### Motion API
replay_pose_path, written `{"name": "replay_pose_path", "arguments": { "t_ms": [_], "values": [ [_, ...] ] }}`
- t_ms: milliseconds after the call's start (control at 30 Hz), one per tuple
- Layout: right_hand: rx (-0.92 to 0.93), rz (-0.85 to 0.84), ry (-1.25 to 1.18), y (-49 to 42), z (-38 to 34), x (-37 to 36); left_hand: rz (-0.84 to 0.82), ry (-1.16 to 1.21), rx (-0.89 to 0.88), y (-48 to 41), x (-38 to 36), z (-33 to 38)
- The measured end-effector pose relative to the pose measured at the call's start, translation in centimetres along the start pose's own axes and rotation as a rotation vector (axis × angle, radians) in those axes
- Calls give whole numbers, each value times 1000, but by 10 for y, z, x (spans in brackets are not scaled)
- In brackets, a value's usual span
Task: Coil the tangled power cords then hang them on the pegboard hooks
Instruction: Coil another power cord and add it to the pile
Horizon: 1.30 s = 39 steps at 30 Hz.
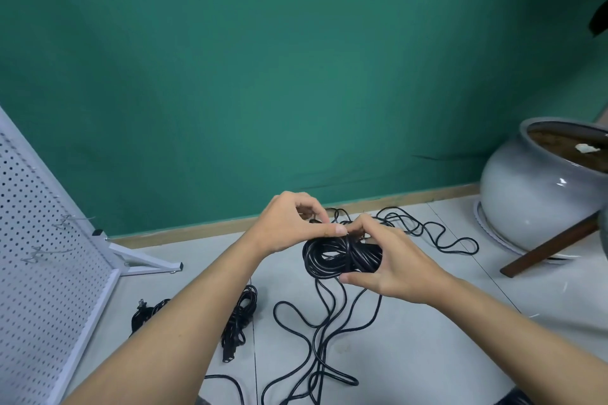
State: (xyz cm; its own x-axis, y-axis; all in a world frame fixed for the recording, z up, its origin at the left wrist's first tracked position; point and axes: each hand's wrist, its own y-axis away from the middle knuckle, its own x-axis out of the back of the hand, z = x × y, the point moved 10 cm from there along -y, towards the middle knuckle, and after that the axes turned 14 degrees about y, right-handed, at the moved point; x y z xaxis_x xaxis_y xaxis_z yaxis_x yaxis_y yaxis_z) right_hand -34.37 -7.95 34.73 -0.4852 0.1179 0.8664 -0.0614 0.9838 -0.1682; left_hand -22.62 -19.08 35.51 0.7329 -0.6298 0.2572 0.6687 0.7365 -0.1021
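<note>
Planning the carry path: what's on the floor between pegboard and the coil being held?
Head view: two bundled cords, one by the pegboard frame, partly behind the left forearm, one nearer the coil.

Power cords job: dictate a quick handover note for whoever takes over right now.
Left hand pinches the top of the coil; right hand grips its side.
Loose cord trails from the coil across the floor.
A bundled cord and a second bundle lie on the floor beside the pegboard; its hooks are bare.
Done: two bundled, one part-coiled.
Left: finish this coil and hang them all.
</note>
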Motion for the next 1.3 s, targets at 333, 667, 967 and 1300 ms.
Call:
{"name": "replay_pose_path", "arguments": {
  "t_ms": [333, 667, 967, 1300],
  "values": [
    [-176, 178, -372, 2, 23, 37, -52, 345, 275, -2, -16, -52],
    [-199, 336, -524, -3, 32, 45, 9, 496, 280, -5, -66, -53],
    [-226, 383, -10, -6, 55, 55, -212, -225, 228, 7, -119, -54],
    [-199, 336, 150, -7, 84, 55, -143, -603, -2, -2, -77, 6]
  ]
}}
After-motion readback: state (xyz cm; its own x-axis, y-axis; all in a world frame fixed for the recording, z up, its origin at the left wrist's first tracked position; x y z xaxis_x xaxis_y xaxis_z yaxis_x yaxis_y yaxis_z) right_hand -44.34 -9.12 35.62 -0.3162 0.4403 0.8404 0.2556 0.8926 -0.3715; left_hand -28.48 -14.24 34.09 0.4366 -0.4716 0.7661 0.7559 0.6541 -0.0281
